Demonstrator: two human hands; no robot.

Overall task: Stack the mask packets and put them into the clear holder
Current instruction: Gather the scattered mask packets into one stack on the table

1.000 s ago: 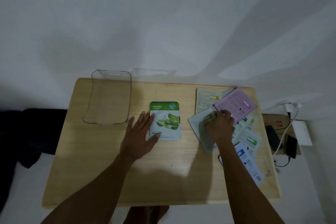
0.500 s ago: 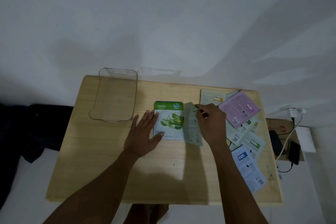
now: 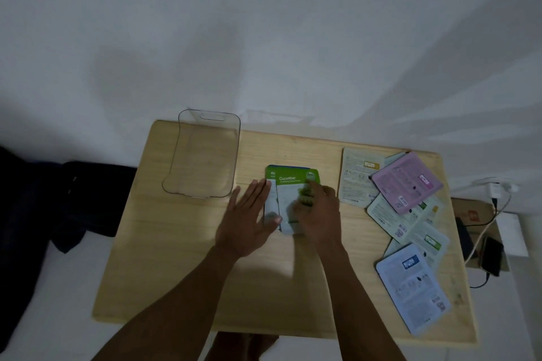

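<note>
1. Landmark: green-topped stack of two packets (image 3: 293,182) at mid worktop (image 3: 181,267); upper one printed "Cucumber", lower one showing only "Al" at its left corner.
2. Right hand (image 3: 318,214) lying on the Cucumber packet, fingers (image 3: 306,199) bent down onto its face; pressing or pinching cannot be told.
3. Left hand (image 3: 249,220) flat and spread wide, holding nothing, touching the stack's left edge.
4. Stack's long axis running away from the person; upper packet shifted slightly right of the lower, so squaring up probably comes next.
5. Clear holder (image 3: 205,155) empty, left of the stack and farther back, nearer the left hand.
6. Loose packets (image 3: 407,214) fanned out well right of the stack, nearer the right hand; pink packet (image 3: 407,179) uppermost, print too small to read.
</note>
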